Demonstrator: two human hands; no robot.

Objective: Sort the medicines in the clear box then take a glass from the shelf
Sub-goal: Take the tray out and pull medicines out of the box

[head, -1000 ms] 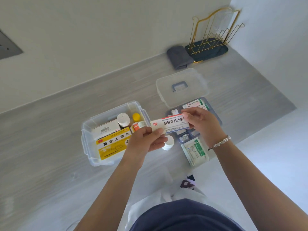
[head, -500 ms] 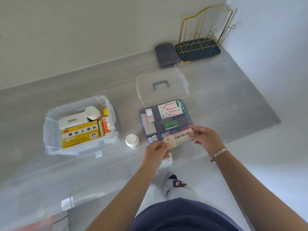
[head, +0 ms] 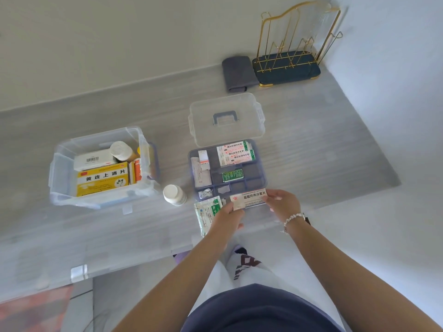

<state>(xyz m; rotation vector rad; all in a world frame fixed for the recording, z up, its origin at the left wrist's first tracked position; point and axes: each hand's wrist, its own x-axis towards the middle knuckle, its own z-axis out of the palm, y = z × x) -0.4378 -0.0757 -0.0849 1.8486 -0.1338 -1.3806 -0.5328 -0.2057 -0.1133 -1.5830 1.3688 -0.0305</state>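
Hands worked together: my left hand pinched one end of the white pill box, my right hand the other, low over the near edge of the divided tray. I judged it best kept level and lowered flat into a free compartment just beyond my fingers, both ends released together.
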